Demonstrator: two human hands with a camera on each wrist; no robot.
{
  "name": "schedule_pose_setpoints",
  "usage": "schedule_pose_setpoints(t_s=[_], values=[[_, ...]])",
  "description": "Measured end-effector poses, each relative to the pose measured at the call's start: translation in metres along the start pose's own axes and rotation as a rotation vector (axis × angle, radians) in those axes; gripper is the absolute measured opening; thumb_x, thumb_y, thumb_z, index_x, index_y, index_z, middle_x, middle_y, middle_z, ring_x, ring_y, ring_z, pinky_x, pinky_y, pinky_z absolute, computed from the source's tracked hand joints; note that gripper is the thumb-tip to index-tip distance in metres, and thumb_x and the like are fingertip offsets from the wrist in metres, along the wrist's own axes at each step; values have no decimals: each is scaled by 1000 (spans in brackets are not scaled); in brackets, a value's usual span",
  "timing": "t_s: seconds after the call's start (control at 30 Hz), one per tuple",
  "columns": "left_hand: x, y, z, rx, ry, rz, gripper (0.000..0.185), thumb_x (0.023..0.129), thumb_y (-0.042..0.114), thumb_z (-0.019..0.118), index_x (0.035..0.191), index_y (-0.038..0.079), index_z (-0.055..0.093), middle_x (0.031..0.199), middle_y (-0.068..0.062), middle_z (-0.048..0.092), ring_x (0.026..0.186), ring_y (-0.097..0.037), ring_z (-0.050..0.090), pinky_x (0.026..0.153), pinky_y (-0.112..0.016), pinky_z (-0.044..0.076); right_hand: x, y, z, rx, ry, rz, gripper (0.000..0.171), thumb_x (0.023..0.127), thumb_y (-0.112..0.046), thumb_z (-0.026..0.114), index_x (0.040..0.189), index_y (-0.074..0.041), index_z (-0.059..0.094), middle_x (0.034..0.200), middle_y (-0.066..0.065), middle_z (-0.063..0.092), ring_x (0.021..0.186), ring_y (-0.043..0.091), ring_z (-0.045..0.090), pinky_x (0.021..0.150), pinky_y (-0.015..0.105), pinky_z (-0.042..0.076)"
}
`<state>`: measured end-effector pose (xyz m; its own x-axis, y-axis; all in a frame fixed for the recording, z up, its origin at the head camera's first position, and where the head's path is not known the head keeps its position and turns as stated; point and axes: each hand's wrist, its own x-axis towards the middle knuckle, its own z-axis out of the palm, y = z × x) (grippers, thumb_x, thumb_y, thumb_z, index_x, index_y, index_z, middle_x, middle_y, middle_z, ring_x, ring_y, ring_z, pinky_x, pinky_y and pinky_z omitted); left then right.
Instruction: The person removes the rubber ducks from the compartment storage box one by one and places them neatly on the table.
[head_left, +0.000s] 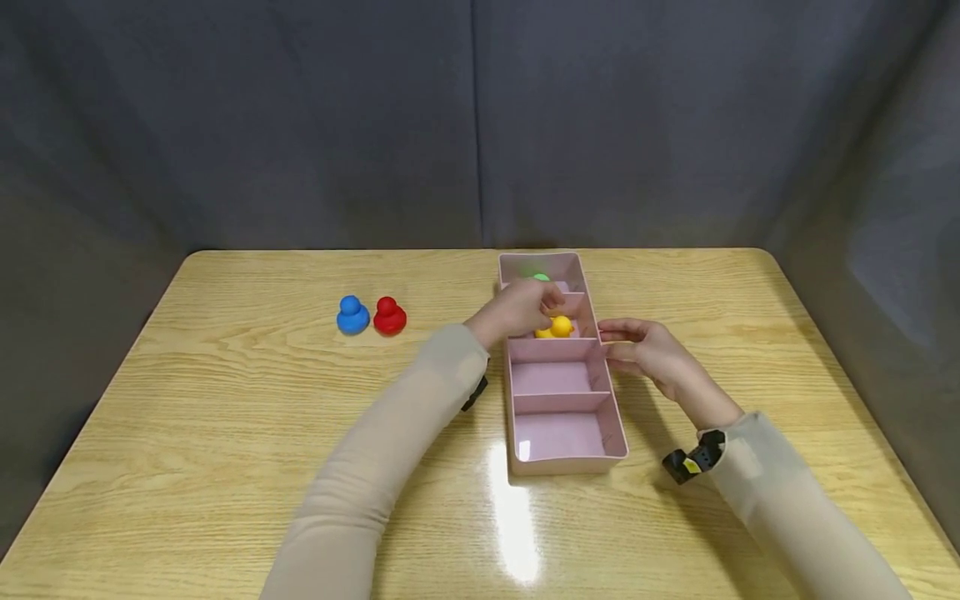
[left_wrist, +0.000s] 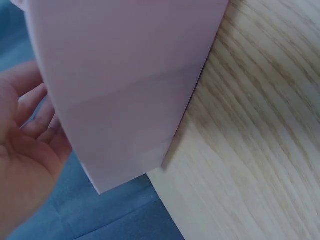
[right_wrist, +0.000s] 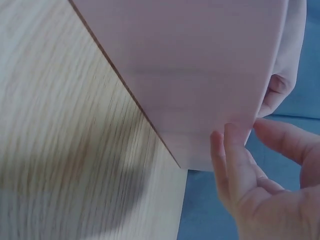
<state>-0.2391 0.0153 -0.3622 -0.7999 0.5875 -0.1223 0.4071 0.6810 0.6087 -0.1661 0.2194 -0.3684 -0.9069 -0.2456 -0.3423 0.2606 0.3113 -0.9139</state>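
A pink tray [head_left: 611,415] with several compartments in a row lies lengthwise on the wooden table. A yellow duck [head_left: 558,327] sits in its second compartment from the far end, and something green [head_left: 540,277] lies in the farthest one. My left hand [head_left: 525,305] hovers just above the yellow duck; in the left wrist view its fingers [left_wrist: 35,125] are relaxed and hold nothing beside the tray wall [left_wrist: 125,85]. My right hand [head_left: 643,348] touches the tray's right wall with straight fingers [right_wrist: 232,155]. The two near compartments hold nothing.
A blue duck [head_left: 352,315] and a red duck [head_left: 389,317] stand side by side on the table [head_left: 225,400], left of the tray. Grey cloth walls close in the back and sides.
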Motion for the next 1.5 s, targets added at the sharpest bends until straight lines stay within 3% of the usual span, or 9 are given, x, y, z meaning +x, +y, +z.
schedule_pose_setpoints(t_s=[0.27, 0.57, 1.03, 1.3, 1.5], values=[[7, 4, 6, -2, -35, 1, 40, 85, 0, 67, 125, 1, 61, 124, -12, 65, 114, -22, 61, 97, -27, 50, 7, 1, -3, -27, 17, -47, 55, 93, -3, 51, 143, 9, 34, 144, 30, 39, 91, -9, 55, 79, 9, 48], [11, 2, 12, 7, -34, 2, 40, 83, -2, 68, 123, 0, 63, 123, -12, 66, 114, -23, 61, 101, -28, 48, 11, -2, -4, 0, 18, -8, 57, 91, 1, 50, 145, 6, 32, 147, 27, 36, 99, -3, 55, 81, 7, 47], [13, 4, 17, 75, -35, 24, 29, 85, 2, 66, 114, 0, 67, 112, -13, 70, 106, -23, 63, 96, -29, 50, 13, -1, -4, 52, 32, 0, 59, 89, 4, 51, 144, 8, 32, 143, 27, 38, 90, -6, 57, 74, 9, 49], [11, 3, 17, 72, -37, 35, 25, 86, 1, 65, 111, 0, 69, 113, -12, 70, 108, -23, 64, 96, -29, 50, 14, -1, -4, 54, 31, 8, 59, 89, 3, 51, 145, 6, 32, 143, 26, 38, 88, -7, 57, 75, 9, 49], [11, 1, 17, 88, -20, 44, 24, 86, 7, 68, 109, 2, 70, 107, -10, 72, 94, -19, 60, 91, -26, 50, 14, -1, -4, 49, 28, 7, 58, 90, 3, 50, 145, 6, 32, 143, 27, 37, 86, -8, 56, 75, 9, 49]])
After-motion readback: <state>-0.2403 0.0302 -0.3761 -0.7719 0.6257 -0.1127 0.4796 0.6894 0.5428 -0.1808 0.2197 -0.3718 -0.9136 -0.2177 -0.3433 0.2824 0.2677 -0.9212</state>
